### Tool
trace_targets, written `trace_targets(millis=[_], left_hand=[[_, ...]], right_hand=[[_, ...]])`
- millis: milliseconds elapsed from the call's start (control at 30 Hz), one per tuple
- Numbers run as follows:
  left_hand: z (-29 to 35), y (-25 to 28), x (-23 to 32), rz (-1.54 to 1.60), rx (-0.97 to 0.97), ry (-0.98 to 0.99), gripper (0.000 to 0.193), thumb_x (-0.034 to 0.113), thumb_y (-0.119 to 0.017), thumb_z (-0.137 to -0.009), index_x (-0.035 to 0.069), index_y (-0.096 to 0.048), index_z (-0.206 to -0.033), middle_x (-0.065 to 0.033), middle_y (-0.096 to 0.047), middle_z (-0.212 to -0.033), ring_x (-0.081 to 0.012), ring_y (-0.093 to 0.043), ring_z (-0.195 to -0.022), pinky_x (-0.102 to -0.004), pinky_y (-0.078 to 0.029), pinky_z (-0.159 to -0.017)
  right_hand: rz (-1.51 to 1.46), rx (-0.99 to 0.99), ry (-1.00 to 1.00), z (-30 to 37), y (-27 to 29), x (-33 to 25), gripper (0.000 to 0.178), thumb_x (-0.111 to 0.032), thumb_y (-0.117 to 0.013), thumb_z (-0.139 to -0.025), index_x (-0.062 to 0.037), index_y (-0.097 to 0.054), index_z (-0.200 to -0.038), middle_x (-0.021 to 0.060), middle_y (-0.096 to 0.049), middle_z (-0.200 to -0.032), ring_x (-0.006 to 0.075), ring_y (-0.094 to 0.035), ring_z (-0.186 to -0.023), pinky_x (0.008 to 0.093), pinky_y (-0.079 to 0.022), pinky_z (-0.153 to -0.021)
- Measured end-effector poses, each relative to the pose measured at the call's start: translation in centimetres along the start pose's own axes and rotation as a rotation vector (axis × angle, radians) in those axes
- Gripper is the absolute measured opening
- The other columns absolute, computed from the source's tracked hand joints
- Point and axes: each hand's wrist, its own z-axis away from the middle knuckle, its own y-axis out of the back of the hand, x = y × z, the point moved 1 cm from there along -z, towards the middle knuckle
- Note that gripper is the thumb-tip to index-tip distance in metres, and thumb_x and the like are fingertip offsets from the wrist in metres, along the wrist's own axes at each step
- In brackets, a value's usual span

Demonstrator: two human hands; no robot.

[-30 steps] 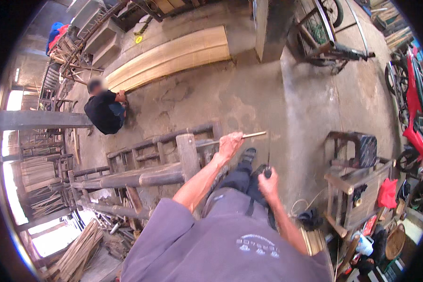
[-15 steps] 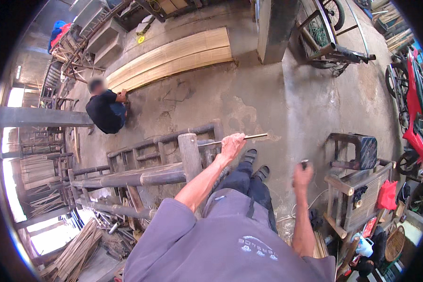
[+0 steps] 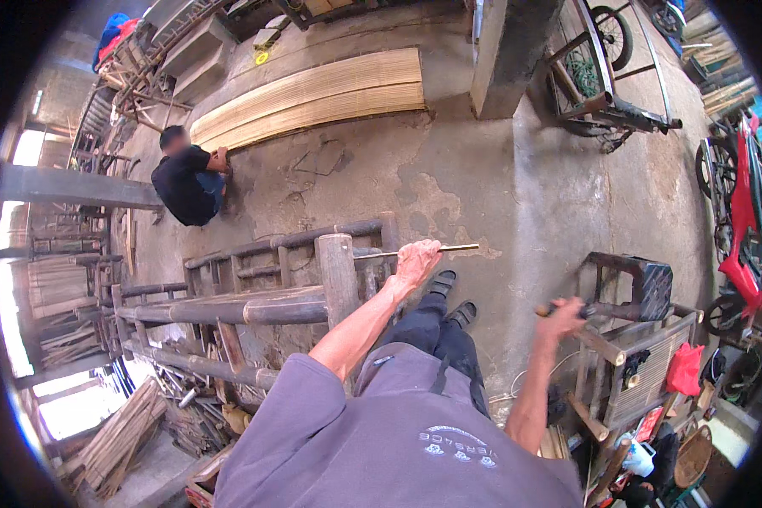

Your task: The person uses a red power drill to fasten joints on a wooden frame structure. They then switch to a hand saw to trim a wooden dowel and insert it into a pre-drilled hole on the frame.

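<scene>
My left hand point(image 3: 417, 264) is closed around a thin straight rod point(image 3: 460, 247), which sticks out to both sides of the fist. The rod's left part passes close to the upright post of a dark bamboo bench frame point(image 3: 340, 275); whether they touch I cannot tell. Out to the right, my right hand point(image 3: 562, 323) grips a short dark tool point(image 3: 543, 311) with a tan end. Its kind is blurred and partly hidden by the fingers. That hand is nearest to a dark plastic stool point(image 3: 648, 289) and a bamboo rack point(image 3: 652, 364).
A co-worker in black point(image 3: 188, 182) crouches at a long woven bamboo mat point(image 3: 313, 102) on the floor. A concrete pillar point(image 3: 508, 63) and a metal cart point(image 3: 597, 106) stand beyond. Split bamboo point(image 3: 118, 432) lies at lower left; a red motorcycle point(image 3: 741, 229) stands at right.
My right hand has moved slightly right, and the dark tool in it has turned sideways. My left hand keeps its hold on the rod. The whole view has shifted a little.
</scene>
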Motion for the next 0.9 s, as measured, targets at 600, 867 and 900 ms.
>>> trace_targets(millis=[600,867,900], left_hand=[[-0.7,0.5,-0.1,-0.036,-0.012,0.035,0.013,0.023,-0.059,-0.083,0.011,-0.059,-0.079,-0.0102,-0.063,-0.074,-0.0282,-0.065,-0.072,-0.0420,-0.051,-0.061],[-0.5,-0.4,-0.2,-0.036,0.023,0.026,0.014,0.025,-0.059,-0.084,0.012,-0.058,-0.079,-0.0086,-0.061,-0.071,-0.0269,-0.065,-0.072,-0.0431,-0.050,-0.063],[-0.1,-0.4,-0.1,-0.029,0.007,0.043,0.015,0.026,-0.059,-0.084,0.012,-0.058,-0.079,-0.0085,-0.061,-0.071,-0.0269,-0.065,-0.072,-0.0430,-0.050,-0.062]], right_hand=[[-3.570,-0.013,-1.247,-2.2,4.8,3.8,0.026,-0.016,-0.061,-0.079,0.0035,-0.056,-0.095,0.0166,-0.060,-0.083,0.0235,-0.059,-0.076,0.0376,-0.049,-0.074],[-3.186,0.347,-2.268,-3.9,7.3,2.8,0.004,-0.006,-0.052,-0.081,-0.0081,-0.049,-0.080,0.0012,-0.049,-0.060,0.0139,-0.045,-0.046,0.0316,-0.038,-0.039],[-3.292,0.349,-1.977,-3.1,8.1,2.6,0.003,-0.006,-0.052,-0.081,-0.0076,-0.049,-0.080,0.0013,-0.049,-0.060,0.0136,-0.045,-0.046,0.0316,-0.038,-0.040]])
